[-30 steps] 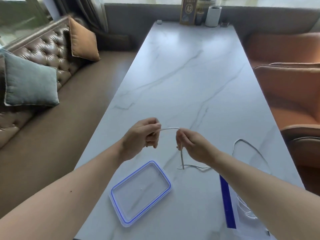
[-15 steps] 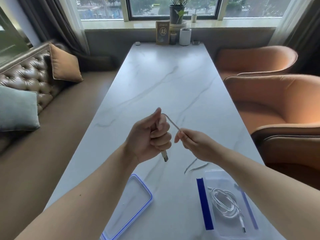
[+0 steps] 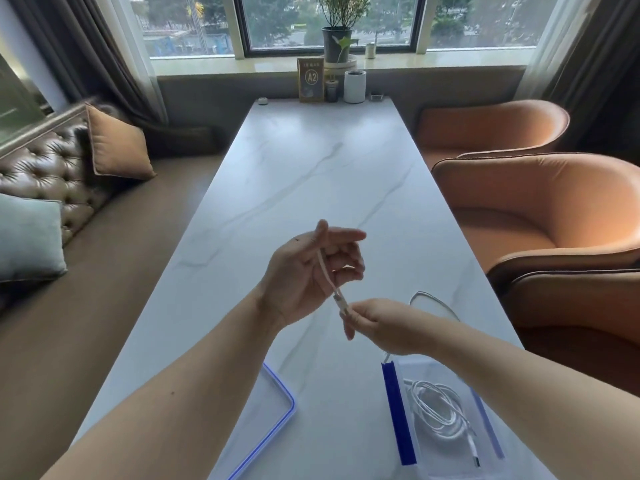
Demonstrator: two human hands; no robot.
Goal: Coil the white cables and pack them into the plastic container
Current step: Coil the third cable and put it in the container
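My left hand (image 3: 311, 271) is raised above the marble table (image 3: 311, 161), palm turned up, with a white cable (image 3: 327, 271) draped across it and caught between thumb and forefinger. My right hand (image 3: 377, 322) pinches the cable's plug end just below the left palm. The rest of this cable loops behind my right wrist onto the table, showing as a curve (image 3: 433, 299). A clear plastic container (image 3: 446, 462) with blue clips stands at the near right and holds a coiled white cable (image 3: 436, 407).
The container's blue-rimmed lid (image 3: 266, 414) lies flat at the near left of the table. Orange armchairs (image 3: 540, 209) flank the right side, a brown sofa with cushions (image 3: 114, 147) the left. A sign, a white cup (image 3: 354, 86) and a plant stand at the far end.
My left hand has opened and turned palm up, the cable now lying across it. My right hand slid down to the plug end. The view tilted upward.
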